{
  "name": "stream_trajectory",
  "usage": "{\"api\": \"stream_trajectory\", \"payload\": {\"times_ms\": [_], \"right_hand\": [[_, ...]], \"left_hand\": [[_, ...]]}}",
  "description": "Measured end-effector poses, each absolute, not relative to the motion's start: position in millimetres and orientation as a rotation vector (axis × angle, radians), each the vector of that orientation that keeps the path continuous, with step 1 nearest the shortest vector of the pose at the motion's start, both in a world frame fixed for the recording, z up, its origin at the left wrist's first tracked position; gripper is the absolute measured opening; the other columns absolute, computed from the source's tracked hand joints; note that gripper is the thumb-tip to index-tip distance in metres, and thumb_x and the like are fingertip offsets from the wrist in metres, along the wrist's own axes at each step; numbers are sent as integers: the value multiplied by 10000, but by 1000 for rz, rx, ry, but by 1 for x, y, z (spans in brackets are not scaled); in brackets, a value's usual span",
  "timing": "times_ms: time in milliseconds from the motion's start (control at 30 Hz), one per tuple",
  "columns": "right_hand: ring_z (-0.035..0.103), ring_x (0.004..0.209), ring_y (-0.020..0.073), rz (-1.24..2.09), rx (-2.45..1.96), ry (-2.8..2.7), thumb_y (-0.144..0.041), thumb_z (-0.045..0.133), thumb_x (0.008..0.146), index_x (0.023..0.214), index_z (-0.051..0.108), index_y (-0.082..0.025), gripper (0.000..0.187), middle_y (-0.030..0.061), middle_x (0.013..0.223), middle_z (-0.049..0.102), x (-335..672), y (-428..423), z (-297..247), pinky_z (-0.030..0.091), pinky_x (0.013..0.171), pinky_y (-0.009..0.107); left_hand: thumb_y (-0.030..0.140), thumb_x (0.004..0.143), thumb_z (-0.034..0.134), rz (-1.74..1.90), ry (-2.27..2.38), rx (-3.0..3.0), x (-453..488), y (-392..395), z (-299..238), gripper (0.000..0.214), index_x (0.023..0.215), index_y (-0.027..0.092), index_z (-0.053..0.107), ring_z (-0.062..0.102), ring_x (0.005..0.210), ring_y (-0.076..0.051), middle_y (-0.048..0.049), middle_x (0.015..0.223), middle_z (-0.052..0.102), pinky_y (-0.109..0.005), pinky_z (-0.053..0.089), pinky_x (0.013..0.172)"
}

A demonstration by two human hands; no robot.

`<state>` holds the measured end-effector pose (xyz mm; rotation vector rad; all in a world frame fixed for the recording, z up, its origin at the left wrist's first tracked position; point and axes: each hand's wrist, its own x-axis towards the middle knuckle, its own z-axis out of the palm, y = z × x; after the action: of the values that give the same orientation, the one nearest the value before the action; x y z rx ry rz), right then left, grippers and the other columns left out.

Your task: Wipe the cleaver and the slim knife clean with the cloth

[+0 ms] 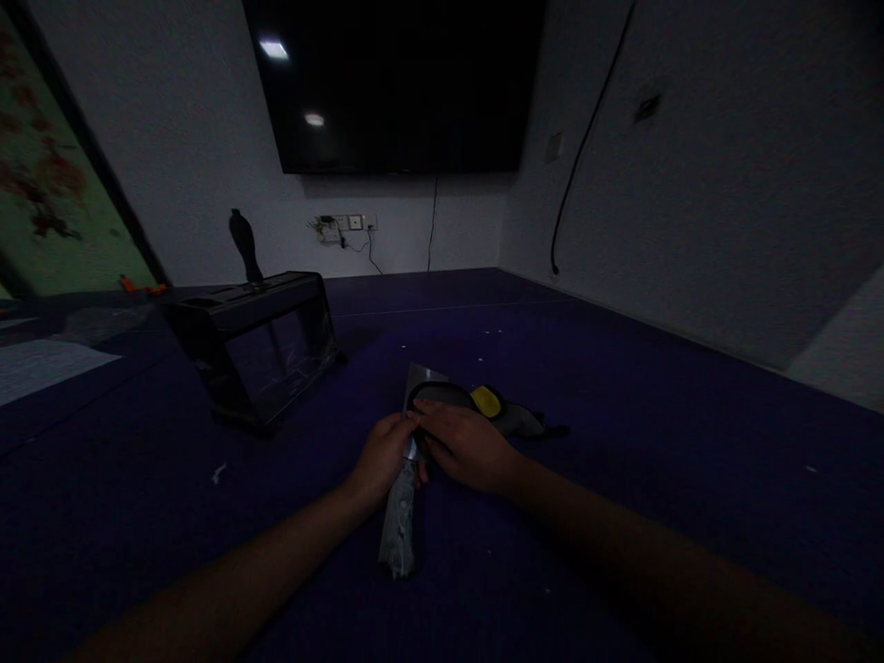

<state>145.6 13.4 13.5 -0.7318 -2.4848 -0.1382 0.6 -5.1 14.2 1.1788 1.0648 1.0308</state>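
Observation:
A broad-bladed kitchen knife (399, 525) is held low over the floor, its pale, rough-looking handle towards me. My left hand (379, 465) is closed around the base of the blade, near the handle. My right hand (470, 447) grips a dark grey item with black edging and a yellow patch (486, 401), pressing it to the blade. That item is rounded at its left end and tapers to a thin black tip on the right; its kind is unclear in the dim light. The fingers partly hide the blade, and both hands touch.
On the dark blue floor (622, 516) stands a black-framed holder with clear sides (276, 350), with a black handle (243, 244) rising from it. White sheets (48, 364) lie left. Beyond are a wall-mounted screen (407, 83), sockets (349, 224) and a hanging cable (584, 147).

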Motion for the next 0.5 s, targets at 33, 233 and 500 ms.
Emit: {"api": "stream_trajectory", "payload": {"times_ms": [33,233,500], "right_hand": [[454,1162,221,-135,-733,-2486,-121,407,818,1200,486,-87,392,171,1209,529,146,13,13,382,960,377],[445,1169,220,-132,-730,-2501,-110,422,800,1203,480,-92,407,171,1229,511,146,14,13,373,968,381],[450,1166,223,-145,-721,-2491,-106,416,800,1195,485,-92,402,174,1219,519,146,15,12,387,956,389]], "left_hand": [[422,760,416,1030,1063,1177,1,-5,15,287,678,162,504,451,273,-134,7,356,514,-217,325,321],[411,764,412,1040,1076,1172,1,-4,13,265,702,165,489,451,270,-135,11,350,509,-212,325,313],[425,754,424,1045,1060,1169,0,-3,12,273,705,164,492,457,275,-137,17,355,508,-216,325,310]]}}
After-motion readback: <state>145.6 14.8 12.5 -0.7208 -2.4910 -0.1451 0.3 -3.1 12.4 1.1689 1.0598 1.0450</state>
